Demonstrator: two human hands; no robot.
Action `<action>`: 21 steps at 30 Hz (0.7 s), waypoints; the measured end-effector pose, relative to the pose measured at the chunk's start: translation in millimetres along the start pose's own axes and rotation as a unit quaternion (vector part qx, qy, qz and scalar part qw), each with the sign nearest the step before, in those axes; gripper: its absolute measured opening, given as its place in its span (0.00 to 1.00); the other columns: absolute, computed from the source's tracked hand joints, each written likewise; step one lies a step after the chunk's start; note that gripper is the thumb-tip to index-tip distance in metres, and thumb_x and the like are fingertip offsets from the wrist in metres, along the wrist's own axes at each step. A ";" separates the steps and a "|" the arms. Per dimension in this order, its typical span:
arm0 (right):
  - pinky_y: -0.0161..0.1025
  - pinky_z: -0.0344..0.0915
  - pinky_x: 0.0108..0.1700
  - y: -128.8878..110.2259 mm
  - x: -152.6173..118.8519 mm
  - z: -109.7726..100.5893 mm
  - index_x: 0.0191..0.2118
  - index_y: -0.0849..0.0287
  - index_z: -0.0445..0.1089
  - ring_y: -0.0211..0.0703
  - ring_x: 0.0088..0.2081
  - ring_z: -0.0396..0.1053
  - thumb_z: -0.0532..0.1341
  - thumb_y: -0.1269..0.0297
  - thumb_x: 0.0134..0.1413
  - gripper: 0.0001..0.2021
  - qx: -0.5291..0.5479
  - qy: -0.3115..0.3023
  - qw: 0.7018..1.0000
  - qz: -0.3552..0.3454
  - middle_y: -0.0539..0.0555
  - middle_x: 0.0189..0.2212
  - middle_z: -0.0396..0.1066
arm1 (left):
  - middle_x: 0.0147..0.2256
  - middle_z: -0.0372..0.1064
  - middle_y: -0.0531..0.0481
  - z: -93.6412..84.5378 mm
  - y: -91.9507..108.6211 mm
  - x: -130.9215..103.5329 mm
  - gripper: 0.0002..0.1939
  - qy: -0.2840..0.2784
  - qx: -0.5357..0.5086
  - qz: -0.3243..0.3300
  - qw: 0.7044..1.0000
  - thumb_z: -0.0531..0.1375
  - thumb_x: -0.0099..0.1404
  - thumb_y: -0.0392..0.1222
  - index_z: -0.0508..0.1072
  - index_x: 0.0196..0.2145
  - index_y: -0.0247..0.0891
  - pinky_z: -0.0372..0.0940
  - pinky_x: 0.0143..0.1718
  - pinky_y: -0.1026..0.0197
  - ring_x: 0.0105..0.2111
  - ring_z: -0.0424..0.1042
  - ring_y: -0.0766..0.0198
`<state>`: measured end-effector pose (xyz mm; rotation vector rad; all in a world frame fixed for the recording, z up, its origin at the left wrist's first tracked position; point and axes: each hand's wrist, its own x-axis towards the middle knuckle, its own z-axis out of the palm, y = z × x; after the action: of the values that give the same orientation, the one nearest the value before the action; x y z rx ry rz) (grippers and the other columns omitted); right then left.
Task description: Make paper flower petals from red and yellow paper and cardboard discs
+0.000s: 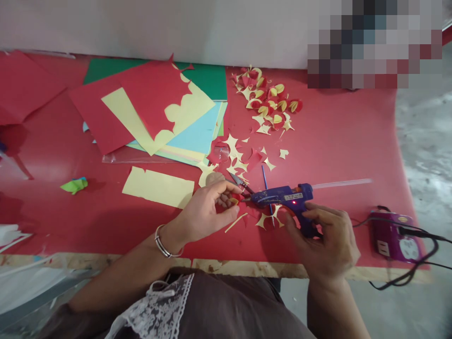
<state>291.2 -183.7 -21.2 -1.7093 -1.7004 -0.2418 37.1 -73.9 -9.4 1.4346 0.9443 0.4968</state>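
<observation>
My left hand (208,207) pinches a small red and yellow paper piece (234,201) between thumb and fingers. In my right hand (330,235) is a blue glue gun (280,195), gripped by its handle, with a red light lit on its side. The nozzle points left and is close to the paper piece; whether they touch I cannot tell. A clear glue stick (342,184) juts from the gun's back. Scissors (242,182) lie just behind the nozzle, partly hidden. Under the gun rests a thin blue pen-like stick (264,176), with yellow paper scraps (263,220) around it.
Coloured paper sheets (197,123) are stacked at the back left. Several folded red and yellow paper pieces (278,104) are heaped at the back. A yellow strip (158,187) and a green paper shape (75,185) lie leftward. A purple power socket (395,235) with cables stands right.
</observation>
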 end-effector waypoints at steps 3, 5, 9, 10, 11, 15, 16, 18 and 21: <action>0.44 0.76 0.41 0.7 0.5 1.2 0.42 0.55 0.70 0.47 0.37 0.80 0.78 0.68 0.54 0.17 0.003 0.005 1.000 -0.011 0.54 0.38 0.81 | 0.40 0.77 0.46 -0.1 0.1 -0.2 0.16 0.002 0.001 0.000 1.000 0.65 0.64 0.41 0.76 0.50 0.36 0.78 0.41 0.57 0.35 0.77 0.63; 0.44 0.75 0.41 0.6 0.6 1.6 0.42 0.55 0.70 0.47 0.37 0.80 0.78 0.69 0.54 0.17 0.004 0.005 1.000 -0.011 0.54 0.38 0.81 | 0.39 0.77 0.46 0.0 0.2 -0.1 0.16 0.003 0.002 0.001 1.000 0.65 0.64 0.41 0.76 0.50 0.36 0.78 0.41 0.57 0.35 0.77 0.63; 0.44 0.75 0.41 0.3 0.2 0.9 0.41 0.54 0.70 0.47 0.37 0.80 0.77 0.68 0.56 0.16 0.006 0.002 1.000 -0.002 0.52 0.37 0.80 | 0.39 0.77 0.47 0.1 0.2 0.0 0.16 0.004 -0.001 0.001 1.000 0.65 0.64 0.41 0.76 0.50 0.36 0.78 0.41 0.57 0.34 0.77 0.63; 0.44 0.75 0.40 0.3 0.1 0.6 0.41 0.53 0.70 0.47 0.37 0.80 0.77 0.67 0.56 0.15 0.005 0.003 1.000 -0.002 0.52 0.37 0.80 | 0.39 0.77 0.47 0.0 0.1 0.0 0.16 0.004 -0.001 0.001 1.000 0.65 0.64 0.41 0.76 0.50 0.36 0.78 0.40 0.57 0.34 0.77 0.63; 0.44 0.75 0.40 0.4 0.2 0.3 0.41 0.53 0.70 0.47 0.37 0.80 0.77 0.67 0.56 0.16 0.003 0.003 1.000 -0.003 0.52 0.37 0.80 | 0.39 0.77 0.47 -0.1 0.0 0.0 0.16 0.004 -0.001 0.001 1.000 0.65 0.64 0.41 0.76 0.50 0.36 0.78 0.40 0.58 0.34 0.76 0.63; 0.45 0.75 0.40 0.3 0.7 0.3 0.40 0.53 0.70 0.48 0.37 0.80 0.77 0.67 0.56 0.15 0.005 0.002 1.000 -0.004 0.52 0.36 0.80 | 0.39 0.77 0.47 -0.3 -0.9 0.1 0.16 0.003 0.001 0.003 1.000 0.66 0.64 0.41 0.76 0.50 0.37 0.78 0.40 0.58 0.34 0.77 0.64; 0.45 0.75 0.39 0.1 0.8 0.4 0.40 0.53 0.70 0.48 0.37 0.81 0.77 0.67 0.56 0.15 0.006 0.003 1.000 -0.004 0.51 0.36 0.80 | 0.39 0.77 0.47 -0.3 -1.2 0.2 0.16 0.003 0.002 0.003 1.000 0.66 0.64 0.41 0.76 0.50 0.37 0.78 0.40 0.58 0.34 0.77 0.64; 0.44 0.76 0.39 -0.3 1.0 0.6 0.40 0.53 0.70 0.48 0.37 0.81 0.77 0.66 0.56 0.15 0.005 0.006 1.000 -0.003 0.51 0.35 0.80 | 0.39 0.77 0.47 -0.2 -1.3 0.3 0.16 0.004 0.005 0.006 1.000 0.66 0.64 0.41 0.76 0.50 0.37 0.78 0.40 0.58 0.34 0.77 0.64; 0.44 0.76 0.39 -0.4 0.8 0.5 0.39 0.53 0.69 0.48 0.37 0.81 0.77 0.67 0.56 0.15 0.000 0.007 1.000 -0.006 0.51 0.35 0.80 | 0.39 0.77 0.47 -0.4 -0.8 0.5 0.16 0.004 0.005 0.008 1.000 0.65 0.65 0.41 0.76 0.50 0.37 0.78 0.40 0.58 0.34 0.77 0.64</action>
<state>290.7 -182.8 -20.9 -1.6943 -1.7003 -0.2574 36.9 -73.4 -10.3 1.4510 0.9433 0.5120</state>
